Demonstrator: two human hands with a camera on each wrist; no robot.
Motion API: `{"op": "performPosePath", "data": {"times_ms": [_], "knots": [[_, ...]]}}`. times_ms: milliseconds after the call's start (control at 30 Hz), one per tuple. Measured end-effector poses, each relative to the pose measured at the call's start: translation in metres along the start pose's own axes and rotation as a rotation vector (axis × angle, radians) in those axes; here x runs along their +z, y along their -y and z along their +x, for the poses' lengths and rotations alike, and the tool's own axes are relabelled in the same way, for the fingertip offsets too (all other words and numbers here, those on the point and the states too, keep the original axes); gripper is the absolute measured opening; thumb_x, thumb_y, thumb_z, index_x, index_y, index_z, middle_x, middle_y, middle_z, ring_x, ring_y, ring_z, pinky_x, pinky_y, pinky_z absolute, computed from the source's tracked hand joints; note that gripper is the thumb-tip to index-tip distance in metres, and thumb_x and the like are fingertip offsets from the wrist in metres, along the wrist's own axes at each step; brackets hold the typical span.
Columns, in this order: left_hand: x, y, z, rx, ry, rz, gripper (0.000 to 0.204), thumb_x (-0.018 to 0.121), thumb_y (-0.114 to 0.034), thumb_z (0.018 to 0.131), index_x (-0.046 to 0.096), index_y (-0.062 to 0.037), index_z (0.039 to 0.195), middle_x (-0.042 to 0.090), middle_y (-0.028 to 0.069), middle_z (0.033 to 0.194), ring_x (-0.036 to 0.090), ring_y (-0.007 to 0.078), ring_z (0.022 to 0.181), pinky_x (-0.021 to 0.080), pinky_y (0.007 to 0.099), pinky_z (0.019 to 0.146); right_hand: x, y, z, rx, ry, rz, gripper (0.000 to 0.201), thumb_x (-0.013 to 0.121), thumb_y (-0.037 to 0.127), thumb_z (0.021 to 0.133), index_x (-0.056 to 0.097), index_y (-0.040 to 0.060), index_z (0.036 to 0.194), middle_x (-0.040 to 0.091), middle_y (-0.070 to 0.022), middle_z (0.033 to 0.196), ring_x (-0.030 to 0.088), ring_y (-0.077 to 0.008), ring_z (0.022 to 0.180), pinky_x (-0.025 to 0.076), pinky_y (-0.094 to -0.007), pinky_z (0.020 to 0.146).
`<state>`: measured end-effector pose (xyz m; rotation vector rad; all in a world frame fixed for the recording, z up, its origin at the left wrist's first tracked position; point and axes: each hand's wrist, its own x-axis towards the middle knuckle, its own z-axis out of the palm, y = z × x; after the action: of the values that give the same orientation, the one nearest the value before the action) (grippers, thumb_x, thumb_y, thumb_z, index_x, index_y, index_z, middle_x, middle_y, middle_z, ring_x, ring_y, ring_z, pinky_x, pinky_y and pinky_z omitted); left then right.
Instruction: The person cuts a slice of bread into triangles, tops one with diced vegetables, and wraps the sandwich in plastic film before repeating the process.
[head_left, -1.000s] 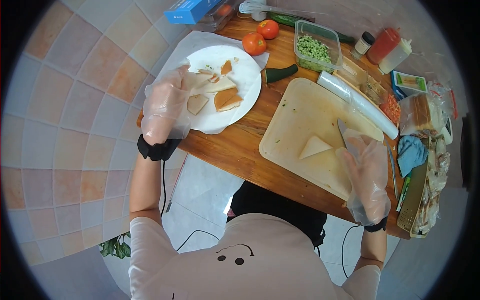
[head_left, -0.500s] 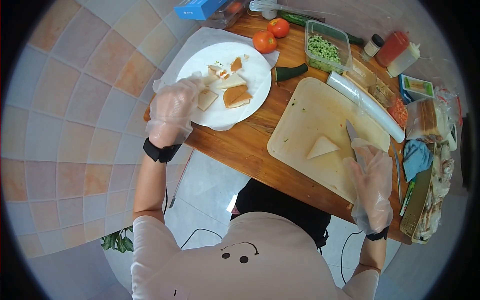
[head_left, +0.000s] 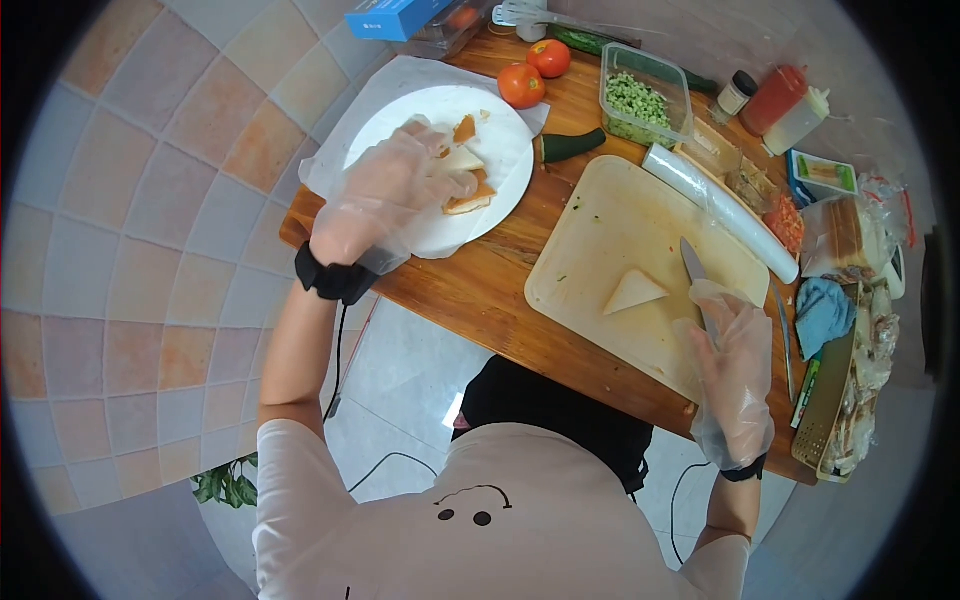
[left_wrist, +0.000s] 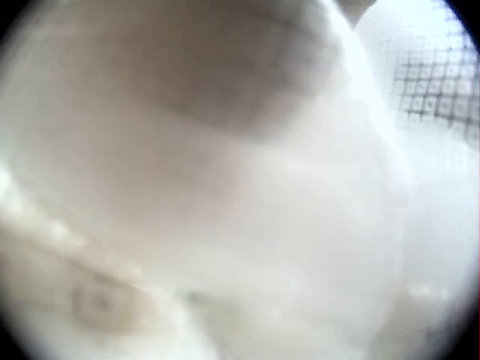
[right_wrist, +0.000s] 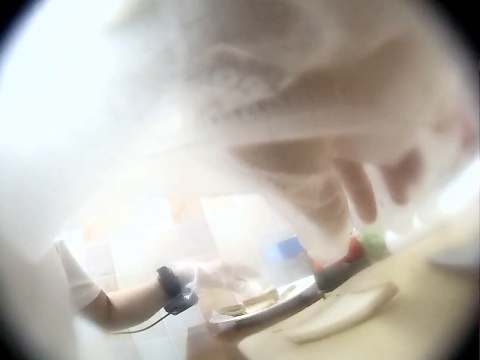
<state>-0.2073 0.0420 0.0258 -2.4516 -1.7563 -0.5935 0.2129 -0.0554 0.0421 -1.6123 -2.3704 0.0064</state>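
Observation:
In the head view, my left hand (head_left: 385, 185), in a clear plastic glove, reaches over the white plate (head_left: 510, 200). Its fingers and thumb spread above pieces of bread (head_left: 468, 203), some white, some brown-crusted; part of the pile is hidden beneath it. My gloved right hand (head_left: 735, 360) rests by the right side of the cutting board (head_left: 565, 265), fingers loosely bent, over the handle end of a knife (head_left: 691, 260). The blade points away from me. A white bread triangle (head_left: 635, 291) lies on the board to its left. Glove plastic blurs most of the left wrist view.
Two tomatoes (head_left: 521, 86) and a cut cucumber piece (head_left: 570, 147) sit beyond the plate. A tub of diced green vegetable (head_left: 638, 100), a cling film roll (head_left: 720, 212), sauce bottles (head_left: 775, 100) and bagged bread (head_left: 838, 235) line the back and right of the table.
My left hand has moved from the plate's left edge inward over the bread pieces, with its fingers spreading. The right hand stays by the knife.

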Motion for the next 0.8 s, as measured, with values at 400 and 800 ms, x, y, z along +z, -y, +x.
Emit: {"op": "performPosePath", "data": {"times_ms": [400, 800], "knots": [[-0.013, -0.024, 0.003, -0.233, 0.449, 0.092, 0.047, 0.069, -0.032, 0.093, 0.062, -0.0114, 0.135, 0.066, 0.0267, 0.122, 0.064, 0.0440, 0.111, 0.051, 0.0492, 0.096, -0.003, -0.018, -0.016, 0.067, 0.059, -0.018, 0.035, 0.074, 0.020, 0.088, 0.068, 0.0077, 0.121, 0.067, -0.0163, 0.115, 0.057, -0.0366, 0.105, 0.043, -0.0465, 0.093], [-0.041, -0.038, -0.020, -0.017, -0.007, 0.126, 0.039, 0.064, -0.014, 0.096, 0.064, -0.0057, 0.134, 0.066, 0.0207, 0.132, 0.065, 0.0391, 0.117, 0.051, 0.0430, 0.101, -0.061, -0.066, 0.036, 0.314, 0.174, 0.403, 0.039, 0.064, 0.023, 0.099, 0.063, -0.0020, 0.128, 0.072, -0.0127, 0.095, 0.069, -0.0210, 0.079, 0.053, -0.0339, 0.074]]}}
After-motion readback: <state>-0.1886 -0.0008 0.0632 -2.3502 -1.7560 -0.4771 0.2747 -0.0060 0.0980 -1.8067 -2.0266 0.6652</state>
